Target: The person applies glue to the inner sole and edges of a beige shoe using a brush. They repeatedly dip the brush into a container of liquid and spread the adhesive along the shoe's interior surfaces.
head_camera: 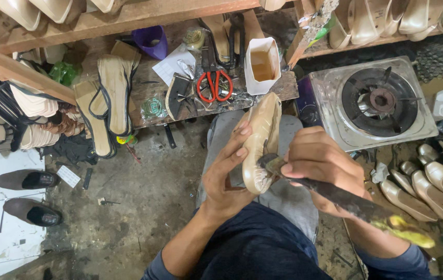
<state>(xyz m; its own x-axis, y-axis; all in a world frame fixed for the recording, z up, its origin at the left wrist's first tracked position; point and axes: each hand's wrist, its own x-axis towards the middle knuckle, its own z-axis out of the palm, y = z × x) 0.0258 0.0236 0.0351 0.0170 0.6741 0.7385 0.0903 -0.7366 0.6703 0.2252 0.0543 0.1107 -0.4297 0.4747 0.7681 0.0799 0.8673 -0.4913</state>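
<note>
White carton: an open white carton (262,65) stands upright on the low wooden bench (149,91), holding a tan-brown liquid or paste; which one cannot be told.
Purple cup: a purple cup (150,41) lies tipped on the bench behind a sheet of white paper (172,65); its contents are not visible.
Shelves: wooden shelves (128,18) along the top carry rows of pale shoe forms.
Shoe: a beige shoe (261,140) is held over the person's lap, toe pointing away toward the bench, just below the carton.
Left hand: the left hand (229,173) is clamped on the shoe's left side, fingers wrapped over the upper and thumb underneath.
Right hand: the right hand (317,163) is closed around a grimy brush (335,194), its dark tip touching the rear part of the shoe and its yellow-stained handle end slanting down to the right.
Hands together: the 2 hands are close, one on each side of the shoe.
Bench top: red-handled scissors (214,83) lie beside the carton, with flat soles (112,96) hanging off the left end.
Stove: a single-burner gas stove (374,101) sits right of the bench.
Floor: dirty grey concrete, with white tiles at the left where 2 brown shoes (27,194) lie; several beige shoes (434,184) are lined up at the right.
</note>
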